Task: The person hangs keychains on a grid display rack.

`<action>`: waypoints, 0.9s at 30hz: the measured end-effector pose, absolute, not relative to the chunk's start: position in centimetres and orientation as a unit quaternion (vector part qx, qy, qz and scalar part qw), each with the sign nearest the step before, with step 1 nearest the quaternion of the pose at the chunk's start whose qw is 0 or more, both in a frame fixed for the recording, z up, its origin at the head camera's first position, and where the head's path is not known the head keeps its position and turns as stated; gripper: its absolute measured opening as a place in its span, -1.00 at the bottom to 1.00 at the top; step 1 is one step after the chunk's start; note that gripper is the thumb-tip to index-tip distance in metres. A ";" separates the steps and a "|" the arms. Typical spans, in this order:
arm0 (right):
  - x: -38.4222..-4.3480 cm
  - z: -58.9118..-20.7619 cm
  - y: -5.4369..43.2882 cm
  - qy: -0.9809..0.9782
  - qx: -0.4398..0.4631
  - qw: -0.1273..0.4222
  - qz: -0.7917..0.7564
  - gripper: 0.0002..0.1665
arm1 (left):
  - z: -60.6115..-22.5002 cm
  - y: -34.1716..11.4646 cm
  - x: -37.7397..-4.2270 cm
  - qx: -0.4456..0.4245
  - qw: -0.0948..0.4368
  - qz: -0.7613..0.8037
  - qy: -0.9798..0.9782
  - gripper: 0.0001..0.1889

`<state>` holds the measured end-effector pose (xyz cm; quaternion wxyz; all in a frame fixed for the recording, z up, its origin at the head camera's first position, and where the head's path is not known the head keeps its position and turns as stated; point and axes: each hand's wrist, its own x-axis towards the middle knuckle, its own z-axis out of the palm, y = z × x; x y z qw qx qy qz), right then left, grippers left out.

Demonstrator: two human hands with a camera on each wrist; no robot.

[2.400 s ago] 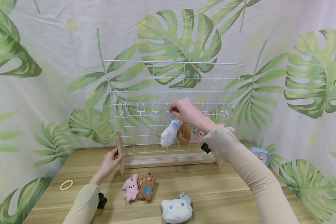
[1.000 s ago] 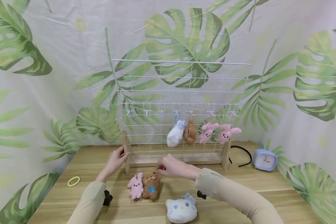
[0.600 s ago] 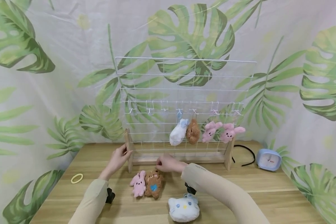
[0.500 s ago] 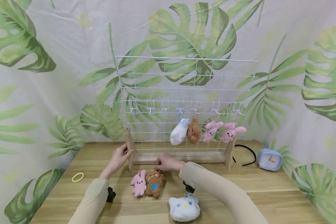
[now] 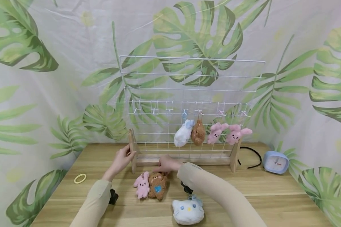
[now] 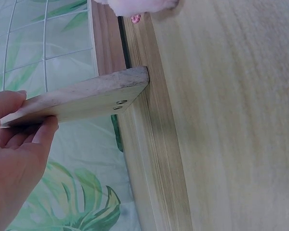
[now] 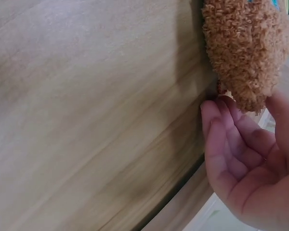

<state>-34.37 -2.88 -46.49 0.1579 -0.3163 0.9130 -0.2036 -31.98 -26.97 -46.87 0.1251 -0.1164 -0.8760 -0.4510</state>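
A brown teddy bear plush charm (image 5: 158, 186) with a blue patch lies on the table below the rack. My right hand (image 5: 167, 164) pinches the top of its head between thumb and fingers; the right wrist view shows the curly bear (image 7: 245, 48) against the fingertips (image 7: 212, 110). My left hand (image 5: 122, 160) grips the wooden side post (image 5: 133, 151) of the white wire grid rack (image 5: 187, 59), thumb on one side and fingers on the other in the left wrist view. A pink bunny plush (image 5: 143, 185) lies beside the bear.
A white cat plush (image 5: 188, 212) lies nearer the front. On the rack's hooks hang a white plush (image 5: 183, 135), a brown plush (image 5: 198, 134) and two pink bunnies, one the right bunny (image 5: 235, 135). A yellow ring (image 5: 80, 178), black headband (image 5: 257, 154) and blue clock (image 5: 275, 162) lie around.
My right hand has let go of the white plush, now hanging from a hook, and come down to the brown bear on the table. My left hand stays on the post.
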 end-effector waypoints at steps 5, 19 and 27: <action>-33.7 -45.9 -3.1 0.909 -0.325 0.176 -0.192 -0.21 | -46.9 -26.9 -32.0 -0.116 0.121 -0.446 -0.879 -0.58; -33.9 -44.8 -2.8 0.888 -0.367 0.155 -0.230 -0.84 | -46.6 -26.9 -32.0 -0.121 0.122 -0.450 -0.876 -0.58; -32.5 -42.9 -1.8 0.877 -0.392 0.112 -0.254 -0.90 | -46.6 -27.1 -31.8 -0.118 0.111 -0.441 -0.883 -0.55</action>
